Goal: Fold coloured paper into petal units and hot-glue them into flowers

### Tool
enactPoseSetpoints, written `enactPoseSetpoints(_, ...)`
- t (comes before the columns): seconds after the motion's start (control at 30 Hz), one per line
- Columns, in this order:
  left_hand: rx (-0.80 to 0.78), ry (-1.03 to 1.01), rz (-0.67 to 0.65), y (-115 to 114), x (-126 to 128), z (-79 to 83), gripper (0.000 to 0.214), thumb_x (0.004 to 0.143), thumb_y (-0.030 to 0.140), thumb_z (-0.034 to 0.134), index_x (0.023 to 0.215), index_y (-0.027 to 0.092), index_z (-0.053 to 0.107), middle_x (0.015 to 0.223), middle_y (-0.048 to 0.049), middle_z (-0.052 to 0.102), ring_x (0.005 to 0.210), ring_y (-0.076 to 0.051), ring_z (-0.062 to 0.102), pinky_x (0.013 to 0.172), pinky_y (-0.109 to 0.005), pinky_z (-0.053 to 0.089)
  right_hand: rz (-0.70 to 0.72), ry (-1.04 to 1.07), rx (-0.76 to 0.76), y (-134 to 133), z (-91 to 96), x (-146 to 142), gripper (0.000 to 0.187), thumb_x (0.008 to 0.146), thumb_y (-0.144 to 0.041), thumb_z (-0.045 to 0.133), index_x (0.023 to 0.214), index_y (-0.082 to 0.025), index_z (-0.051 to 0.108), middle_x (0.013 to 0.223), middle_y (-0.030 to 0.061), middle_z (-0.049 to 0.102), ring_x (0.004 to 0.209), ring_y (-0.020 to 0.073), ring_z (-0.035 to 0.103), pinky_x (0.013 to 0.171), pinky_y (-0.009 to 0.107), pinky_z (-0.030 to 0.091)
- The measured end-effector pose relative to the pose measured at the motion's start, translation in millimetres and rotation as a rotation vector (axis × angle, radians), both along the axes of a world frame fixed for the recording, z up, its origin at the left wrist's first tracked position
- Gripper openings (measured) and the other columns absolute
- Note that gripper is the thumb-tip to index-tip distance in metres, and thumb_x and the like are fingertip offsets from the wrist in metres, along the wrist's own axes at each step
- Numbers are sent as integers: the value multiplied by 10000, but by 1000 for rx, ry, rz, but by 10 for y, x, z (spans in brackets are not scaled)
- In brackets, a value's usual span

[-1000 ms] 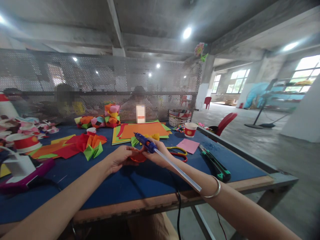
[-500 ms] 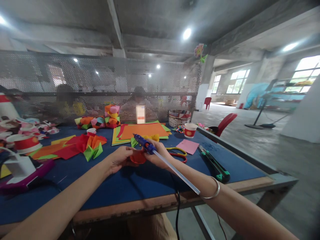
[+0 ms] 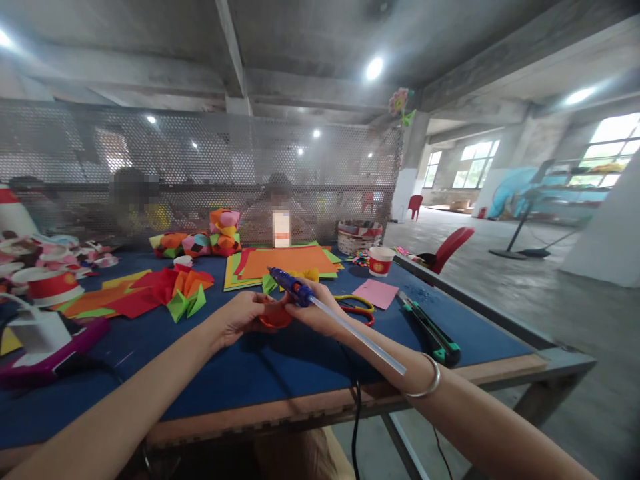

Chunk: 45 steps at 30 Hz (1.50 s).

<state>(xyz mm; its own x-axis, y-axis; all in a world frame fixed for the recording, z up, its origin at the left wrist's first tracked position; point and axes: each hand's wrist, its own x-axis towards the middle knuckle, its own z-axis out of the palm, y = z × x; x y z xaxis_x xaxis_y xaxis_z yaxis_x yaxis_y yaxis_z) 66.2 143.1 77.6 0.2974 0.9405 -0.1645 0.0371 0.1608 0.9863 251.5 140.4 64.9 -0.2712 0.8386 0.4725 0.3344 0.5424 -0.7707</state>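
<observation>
Near the table's front middle, my left hand [image 3: 241,317] pinches one side of a folded orange-red paper piece [image 3: 276,319]. My right hand [image 3: 323,312] is closed around a blue hot glue gun [image 3: 296,288], its fingertips also at the paper's right side. The nozzle points away to the upper left, above the paper. A long clear glue stick [image 3: 360,335] sticks out of the gun's rear, over my right forearm. Scissors [image 3: 367,308] with yellow and red handles lie just right of that hand. Yellow and green folded pieces [image 3: 303,275] sit beyond the gun.
Stacked coloured paper [image 3: 280,261] lies behind the hands, with folded paper [image 3: 186,293] to the left. On the right are a pink sheet [image 3: 377,293], a utility knife [image 3: 433,328] and a paper cup [image 3: 381,261]. A purple power strip [image 3: 83,350] stands at left; a mesh divider [image 3: 200,153] backs the table.
The glue gun has turned slightly, its glue stick's rear end shifting up and to the right. The orange-red paper has tilted a little between my hands.
</observation>
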Motion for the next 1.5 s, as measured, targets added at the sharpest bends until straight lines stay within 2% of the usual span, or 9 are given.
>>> enactPoseSetpoints(0.17, -9, -5, 13, -15, 9, 23, 422, 373, 235, 990, 654, 132, 692, 684, -48, 731, 632, -154, 641, 556, -269, 570, 12, 52, -8, -15, 8, -4, 127, 675, -124, 608, 780, -188, 640, 735, -10, 658, 669, 141, 593, 645, 258, 465)
enactPoseSetpoints(0.33, -26, -3, 30, -18, 16, 26, 378, 420, 186, 952, 703, 131, 707, 672, -38, 727, 624, -157, 651, 571, -272, 563, 10, 100, -96, 5, -26, -18, 122, 700, -181, 621, 815, -180, 663, 717, 2, 654, 571, 136, 565, 562, 265, 472)
enactPoseSetpoints(0.57, -34, -23, 34, -13, 14, 10, 285, 451, 162, 854, 688, 137, 699, 638, -17, 706, 599, -141, 637, 563, -242, 525, -15, 84, -71, 50, -91, -26, 165, 746, -274, 633, 864, -176, 692, 721, 12, 662, 512, 132, 564, 506, 267, 485)
enactPoseSetpoints(0.77, -7, -8, 22, -5, -4, 3, 228, 488, 155, 797, 702, 130, 720, 648, -25, 714, 602, -142, 635, 586, -241, 500, -25, 59, -75, 39, -72, -26, 136, 764, -263, 631, 844, -180, 704, 726, 12, 663, 534, 125, 575, 500, 242, 488)
enactPoseSetpoints(0.97, 36, -21, -29, -10, -8, 1, 246, 520, 209, 869, 718, 136, 742, 702, -49, 745, 664, -165, 669, 663, -264, 523, -49, 124, -192, 36, -32, -25, 107, 749, -288, 687, 796, -197, 655, 688, -14, 618, 512, 112, 551, 478, 242, 509)
enactPoseSetpoints(1.13, 51, -28, -33, -8, -15, -7, 363, 464, 273, 939, 733, 129, 742, 703, -61, 747, 684, -174, 676, 675, -273, 542, 2, 174, -230, 52, -46, -18, 149, 710, -305, 753, 754, -204, 652, 689, -3, 639, 540, 120, 557, 466, 239, 499)
enactPoseSetpoints(1.5, 35, -39, -33, -8, -15, 0, 315, 491, 156, 879, 772, 128, 740, 710, -48, 751, 658, -160, 684, 649, -252, 538, 1, 161, -210, 46, -35, -16, 63, 701, -190, 704, 758, -195, 678, 691, -10, 652, 515, 106, 548, 466, 231, 487)
